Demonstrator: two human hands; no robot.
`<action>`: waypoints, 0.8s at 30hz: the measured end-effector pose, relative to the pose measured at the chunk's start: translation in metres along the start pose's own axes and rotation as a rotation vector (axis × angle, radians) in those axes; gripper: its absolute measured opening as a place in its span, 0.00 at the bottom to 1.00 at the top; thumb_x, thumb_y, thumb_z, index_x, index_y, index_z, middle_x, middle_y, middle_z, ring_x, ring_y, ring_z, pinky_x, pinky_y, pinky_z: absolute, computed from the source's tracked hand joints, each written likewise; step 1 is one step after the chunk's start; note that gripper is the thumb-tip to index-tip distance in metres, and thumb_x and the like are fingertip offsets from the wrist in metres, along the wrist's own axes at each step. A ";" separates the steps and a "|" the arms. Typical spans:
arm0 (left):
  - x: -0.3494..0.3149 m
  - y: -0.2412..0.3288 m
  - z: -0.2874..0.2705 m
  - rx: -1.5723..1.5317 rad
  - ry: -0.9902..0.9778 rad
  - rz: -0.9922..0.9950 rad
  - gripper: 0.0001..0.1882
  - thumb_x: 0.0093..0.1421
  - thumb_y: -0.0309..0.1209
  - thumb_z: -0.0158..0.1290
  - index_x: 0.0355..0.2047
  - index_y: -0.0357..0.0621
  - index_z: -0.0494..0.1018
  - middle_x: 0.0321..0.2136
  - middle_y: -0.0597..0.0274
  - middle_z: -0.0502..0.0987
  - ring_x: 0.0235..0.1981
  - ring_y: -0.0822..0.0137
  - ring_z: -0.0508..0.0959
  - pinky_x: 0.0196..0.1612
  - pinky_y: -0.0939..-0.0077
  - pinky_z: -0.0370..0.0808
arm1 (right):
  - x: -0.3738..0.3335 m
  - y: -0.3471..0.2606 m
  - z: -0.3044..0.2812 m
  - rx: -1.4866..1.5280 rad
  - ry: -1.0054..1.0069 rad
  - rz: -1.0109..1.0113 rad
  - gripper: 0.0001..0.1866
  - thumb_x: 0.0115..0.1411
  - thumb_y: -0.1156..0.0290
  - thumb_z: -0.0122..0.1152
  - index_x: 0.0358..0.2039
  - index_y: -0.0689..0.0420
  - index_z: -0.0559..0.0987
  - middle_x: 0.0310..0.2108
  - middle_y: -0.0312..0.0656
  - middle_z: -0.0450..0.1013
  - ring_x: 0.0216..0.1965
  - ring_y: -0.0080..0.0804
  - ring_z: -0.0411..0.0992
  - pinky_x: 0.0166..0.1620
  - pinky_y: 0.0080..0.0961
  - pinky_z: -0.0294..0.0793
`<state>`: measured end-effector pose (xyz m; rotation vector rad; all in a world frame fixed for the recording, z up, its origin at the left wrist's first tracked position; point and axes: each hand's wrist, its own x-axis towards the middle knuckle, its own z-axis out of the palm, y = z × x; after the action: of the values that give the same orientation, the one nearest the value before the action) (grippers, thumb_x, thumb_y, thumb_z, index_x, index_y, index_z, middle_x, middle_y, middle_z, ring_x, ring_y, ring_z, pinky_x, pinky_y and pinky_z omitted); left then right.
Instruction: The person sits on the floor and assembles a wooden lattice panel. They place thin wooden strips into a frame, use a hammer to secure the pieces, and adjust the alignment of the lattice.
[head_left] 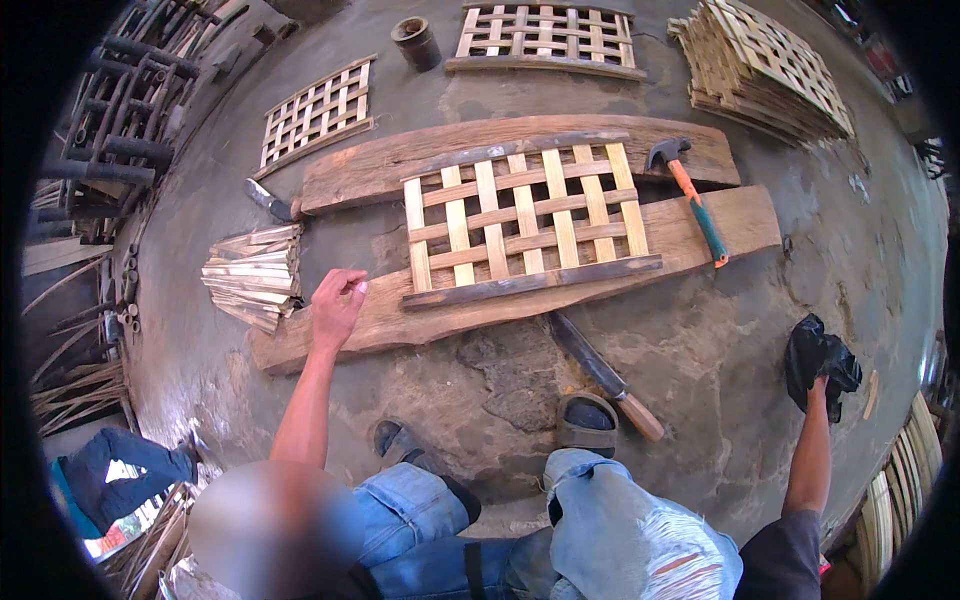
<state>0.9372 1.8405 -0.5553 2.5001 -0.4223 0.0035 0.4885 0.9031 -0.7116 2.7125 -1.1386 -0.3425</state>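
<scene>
A woven bamboo lattice panel (520, 212), with dark strips along its two long edges, lies across two thick wooden planks (700, 222). Left of the panel, my left hand (338, 302) hovers over the near plank with its fingers curled together; anything inside them is hidden. Far to the right, my right hand (822, 382) reaches into a crumpled black plastic bag (818, 352) on the ground, which covers its fingers. A claw hammer (690, 200) with an orange and green handle rests across the planks, right of the panel.
A wooden-handled machete (600, 372) lies by my feet, its blade tip near the plank. Bamboo strips (255, 275) and another blade (268, 202) are at left. Beyond are two lattice panels (318, 112), a rusty can (416, 45) and stacked panels (765, 75). A person's leg (135, 470) shows lower left.
</scene>
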 end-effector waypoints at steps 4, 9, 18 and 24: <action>-0.003 -0.008 0.002 -0.064 0.027 -0.008 0.08 0.60 0.25 0.58 0.39 0.38 0.79 0.35 0.58 0.79 0.35 0.65 0.80 0.40 0.74 0.77 | -0.002 0.028 0.012 0.033 0.160 -0.108 0.22 0.60 0.70 0.58 0.54 0.62 0.75 0.56 0.58 0.70 0.61 0.54 0.65 0.63 0.43 0.63; 0.001 -0.016 0.007 -0.025 0.040 0.035 0.08 0.60 0.25 0.58 0.39 0.38 0.79 0.35 0.57 0.80 0.35 0.64 0.80 0.40 0.73 0.78 | -0.016 0.030 -0.028 -0.084 0.071 -0.079 0.22 0.57 0.71 0.60 0.53 0.62 0.75 0.53 0.57 0.72 0.58 0.53 0.68 0.60 0.45 0.65; -0.001 -0.017 0.003 -0.085 0.064 -0.003 0.08 0.60 0.25 0.58 0.39 0.38 0.80 0.36 0.57 0.80 0.36 0.64 0.81 0.41 0.74 0.79 | -0.140 -0.035 -0.178 0.280 0.246 -0.091 0.15 0.57 0.78 0.59 0.46 0.65 0.76 0.38 0.50 0.77 0.41 0.38 0.77 0.44 0.34 0.76; -0.001 -0.021 0.003 -0.159 0.015 0.052 0.08 0.59 0.26 0.60 0.39 0.39 0.80 0.37 0.57 0.80 0.37 0.63 0.81 0.42 0.73 0.79 | -0.186 -0.192 -0.240 1.134 0.200 0.106 0.11 0.63 0.73 0.63 0.44 0.64 0.79 0.39 0.41 0.77 0.40 0.29 0.77 0.45 0.26 0.79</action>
<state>0.9424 1.8554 -0.5699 2.3306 -0.4634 0.0086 0.5591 1.1882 -0.5041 3.3788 -1.7648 0.8375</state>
